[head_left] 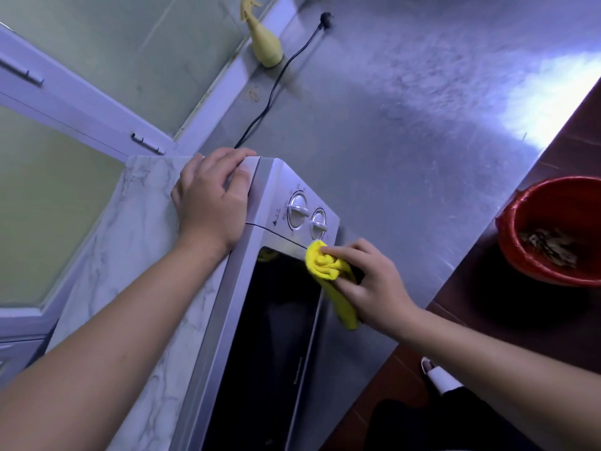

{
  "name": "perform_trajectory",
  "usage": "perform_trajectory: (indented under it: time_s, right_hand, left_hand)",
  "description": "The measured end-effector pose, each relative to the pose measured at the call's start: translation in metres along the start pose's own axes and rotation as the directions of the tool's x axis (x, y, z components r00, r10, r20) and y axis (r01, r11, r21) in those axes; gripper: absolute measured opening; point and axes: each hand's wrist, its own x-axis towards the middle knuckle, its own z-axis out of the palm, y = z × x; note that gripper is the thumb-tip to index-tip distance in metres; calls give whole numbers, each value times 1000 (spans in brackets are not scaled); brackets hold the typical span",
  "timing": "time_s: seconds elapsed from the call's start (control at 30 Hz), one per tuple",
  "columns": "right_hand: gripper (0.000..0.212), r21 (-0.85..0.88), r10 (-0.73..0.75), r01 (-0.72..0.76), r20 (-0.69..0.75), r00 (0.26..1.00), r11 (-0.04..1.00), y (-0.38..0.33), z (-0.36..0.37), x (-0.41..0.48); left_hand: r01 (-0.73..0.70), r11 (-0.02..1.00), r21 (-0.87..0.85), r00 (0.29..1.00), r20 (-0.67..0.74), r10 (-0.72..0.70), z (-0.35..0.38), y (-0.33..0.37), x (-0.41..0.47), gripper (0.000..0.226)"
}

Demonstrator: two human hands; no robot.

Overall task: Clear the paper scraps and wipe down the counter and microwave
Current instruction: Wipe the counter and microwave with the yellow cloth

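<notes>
**Wiping stage, microwave front.** The left hand rests with relaxed fingers on the top of the white-and-silver, two-dial microwave, apparently steadying it. The right hand pinches a bunched yellow cloth against the door's upper frame, just below the dials. No paper scraps show on the grey steel bench, so clearing looks done. The round red plastic basin on the floor holds brownish scraps.
</notes>
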Motion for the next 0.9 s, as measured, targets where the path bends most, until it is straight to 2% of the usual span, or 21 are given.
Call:
perform_trajectory:
  time_s: [0.07, 0.17, 0.27, 0.33, 0.43, 0.5, 0.57, 0.63, 0.7, 0.77, 0.83, 0.9]
  right_hand:
    - [40, 37, -128, 133, -103, 986, 990, -34, 11, 3]
    - [49, -13, -278, 285, -258, 925, 958, -70, 27, 21]
    - [51, -43, -328, 337, -371, 869, 941, -74, 42, 27]
    - [51, -10, -308, 333, -409, 859, 943, -57, 51, 26]
    - [50, 28, -146, 169, -387, 911, 985, -13, 58, 19]
    - [46, -47, 30, -46, -295, 955, 998, 23, 57, 11]
    - [45, -186, 214, -247, -178, 960, 951, 54, 56, 6]
    - [44, -243, 276, -306, -150, 949, 920, 70, 57, 3]
    - [38, -215, 311, -349, -189, 931, 912, 70, 61, 6]
    - [26, -187, 443, -479, -205, 873, 858, 67, 61, 15]
    - [11, -107, 640, -662, -181, 746, 741, 61, 54, 33]
    - [9, -38, 761, -771, -130, 635, 636, 57, 41, 48]
  left_hand:
    - [-1, 1000, 2, 1000, -2, 1, 0, -1, 0, 40]
    - [3, 1000, 9, 1000, 1, -3, 1, -1, 2, 43]
    - [19, 1000, 2, 1000, -4, -19, 1, -3, 2, 44]
    - [13, 1000, -1, 1000, -8, -13, 1, -3, 2, 42]
    - [9, 1000, -10, 1000, -4, -9, 2, -3, 2, 40]
    - [9, 1000, -14, 1000, -2, -10, 2, -3, 2, 40]
    - [10, 1000, -19, 1000, 0, -10, 2, -3, 2, 40]
    - [12, 1000, -19, 1000, 1, -12, 1, -3, 1, 41]
    - [7, 1000, -10, 1000, 4, -7, 2, -3, 2, 42]
    - [8, 1000, -8, 1000, 8, -8, 1, -2, 2, 41]
    - [10, 1000, -14, 1000, 11, -10, 0, 0, 1, 41]
    - [15, 1000, -17, 1000, 15, -15, -1, 1, 0, 41]
